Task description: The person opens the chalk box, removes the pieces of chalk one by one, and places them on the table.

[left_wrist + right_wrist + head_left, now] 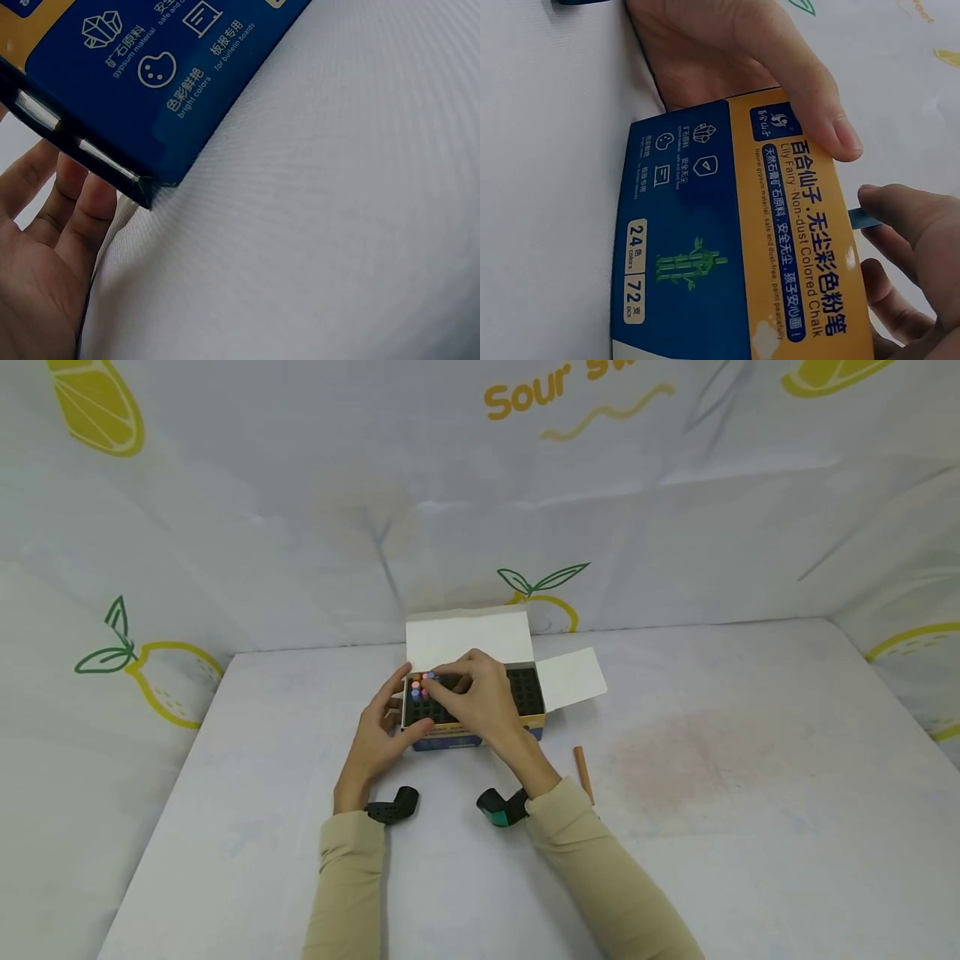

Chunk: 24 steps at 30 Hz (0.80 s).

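A person's left hand grips the left end of a rectangular blue-and-yellow cardboard chalk box on a white cloth-covered table, thumb at the front rim, while the right hand, its grip closed in a pinch, holds a slender blue chalk stick at the box's top near that end. Multicoloured chalk sticks stand in the black, hole-studded insert, and a slim orange-brown stick lies on the table beside the right forearm.

head: even, diffuse light | shadows: soft, faint | wrist views: dimmer
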### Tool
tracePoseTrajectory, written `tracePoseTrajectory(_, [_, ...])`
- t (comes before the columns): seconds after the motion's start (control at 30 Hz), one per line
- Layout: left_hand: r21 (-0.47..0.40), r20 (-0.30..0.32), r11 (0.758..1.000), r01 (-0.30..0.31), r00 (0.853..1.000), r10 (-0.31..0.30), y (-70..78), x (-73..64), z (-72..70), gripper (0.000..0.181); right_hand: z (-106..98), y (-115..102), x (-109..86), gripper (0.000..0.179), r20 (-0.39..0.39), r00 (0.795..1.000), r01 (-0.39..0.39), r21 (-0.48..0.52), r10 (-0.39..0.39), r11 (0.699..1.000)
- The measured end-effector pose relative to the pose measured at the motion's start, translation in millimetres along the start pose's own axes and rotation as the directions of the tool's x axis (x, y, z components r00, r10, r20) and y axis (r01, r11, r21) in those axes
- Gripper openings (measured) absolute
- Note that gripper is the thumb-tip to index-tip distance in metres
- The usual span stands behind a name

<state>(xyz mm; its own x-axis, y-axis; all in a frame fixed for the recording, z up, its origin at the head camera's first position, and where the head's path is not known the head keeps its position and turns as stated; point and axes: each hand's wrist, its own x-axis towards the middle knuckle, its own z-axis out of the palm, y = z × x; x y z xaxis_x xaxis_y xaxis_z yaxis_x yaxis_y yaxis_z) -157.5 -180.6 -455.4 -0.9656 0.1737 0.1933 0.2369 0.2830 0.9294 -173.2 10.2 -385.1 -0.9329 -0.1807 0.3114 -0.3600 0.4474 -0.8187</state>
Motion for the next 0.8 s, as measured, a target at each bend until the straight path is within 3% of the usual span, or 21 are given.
tracePoseTrajectory(0.37, [0.007,-0.005,1.0,0.018,1.0,-0.018,1.0,0.5,0.0,0.081,-8,-12,1.3,0.023,-0.106,0.993,0.057,0.13,-0.043,0.99])
tracePoseTrajectory(0.8, [-0.015,-0.004,1.0,0.005,1.0,-0.006,2.7,0.4,-0.8,0.082,-23,-25,-10.3,0.024,-0.11,0.991,0.085,0.112,-0.072,0.99])
